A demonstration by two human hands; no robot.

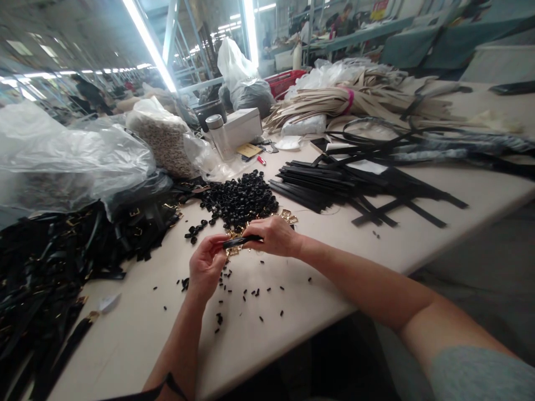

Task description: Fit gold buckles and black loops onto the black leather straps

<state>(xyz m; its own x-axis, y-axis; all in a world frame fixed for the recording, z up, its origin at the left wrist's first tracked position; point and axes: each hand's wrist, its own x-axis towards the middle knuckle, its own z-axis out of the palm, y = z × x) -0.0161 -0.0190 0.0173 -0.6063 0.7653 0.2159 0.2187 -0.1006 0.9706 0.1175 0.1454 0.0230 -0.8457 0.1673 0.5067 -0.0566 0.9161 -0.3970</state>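
Note:
Between my two hands runs a short black strap [241,241], held a little above the table. My left hand [207,263] pinches its left end, and the fingers of my right hand [273,236] close on the other end. Gold buckles [288,216] lie on the table beside and behind my right hand, partly hidden by it. Just beyond the hands is a heap of small black loops [244,195]. Tiny black bits [256,292] are scattered on the tabletop nearer to me.
Black straps [313,181] lie stacked at the right, with a beige strap bundle [309,108] behind. Finished-looking black straps with buckles [96,239] pile up at the left, beside plastic bags [71,156]. A clear bottle [219,136] and white box [242,127] stand at the back.

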